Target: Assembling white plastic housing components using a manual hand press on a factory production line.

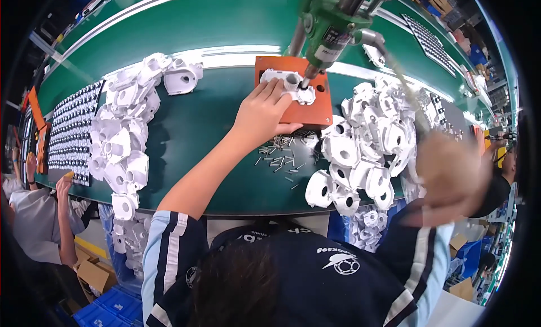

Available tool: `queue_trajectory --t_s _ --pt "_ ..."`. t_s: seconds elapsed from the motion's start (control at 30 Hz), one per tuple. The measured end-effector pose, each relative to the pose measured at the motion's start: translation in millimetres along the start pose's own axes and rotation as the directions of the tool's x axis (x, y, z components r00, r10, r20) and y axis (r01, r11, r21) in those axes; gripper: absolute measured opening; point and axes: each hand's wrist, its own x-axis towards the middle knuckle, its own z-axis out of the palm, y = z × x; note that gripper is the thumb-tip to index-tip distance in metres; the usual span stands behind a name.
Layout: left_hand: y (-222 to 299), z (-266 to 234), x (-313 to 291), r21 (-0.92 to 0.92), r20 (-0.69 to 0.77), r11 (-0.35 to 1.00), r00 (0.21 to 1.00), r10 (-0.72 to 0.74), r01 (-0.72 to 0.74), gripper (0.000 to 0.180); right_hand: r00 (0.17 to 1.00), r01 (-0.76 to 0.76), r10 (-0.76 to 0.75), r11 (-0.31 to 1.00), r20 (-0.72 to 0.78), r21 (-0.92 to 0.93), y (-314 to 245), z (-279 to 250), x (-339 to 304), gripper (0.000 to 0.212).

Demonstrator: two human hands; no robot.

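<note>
A white plastic housing (pixel 305 95) with a round collar lies on an orange fixture block (pixel 313 114). The fingers of my left hand (pixel 264 108) rest across the housing's left part, with the thumb stretched apart along the block's front edge. Directly above stands a green press (pixel 329 39), its metal tip down at the housing beside the collar. My right hand (pixel 451 177) is out to the right, smeared by motion, near the lower end of the press's blurred lever (pixel 401 70). Whether its fingers are round the lever cannot be made out.
Loose small metal pins (pixel 284 158) lie in front of the block. White housings are heaped to the right (pixel 369 135) and left (pixel 121 141) on the green table (pixel 186 124). Trays of dark-topped parts (pixel 70 135) stand farther left. Another person (pixel 39 220) works at the far left.
</note>
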Motion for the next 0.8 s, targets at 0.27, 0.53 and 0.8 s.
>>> queue_trajectory --t_s 0.27,0.53,0.8 --pt "-3.1 -9.0 17.7 -0.190 0.287 0.923 0.918 -0.274 0.335 0.067 0.923 0.104 0.136 0.814 -0.361 0.572 9.2 -0.1 -40.3 0.064" --pt "-24.3 -8.0 53.8 -0.068 0.237 0.998 0.971 0.030 -0.015 0.049 0.684 0.328 0.567 0.324 -0.459 0.887 160.9 -84.3 41.6 0.061" --pt "-69.1 -70.3 71.2 -0.028 0.357 0.917 0.861 -0.361 0.397 0.023 0.335 -0.734 0.632 0.640 -0.698 0.227 107.9 30.1 -77.0 0.040"
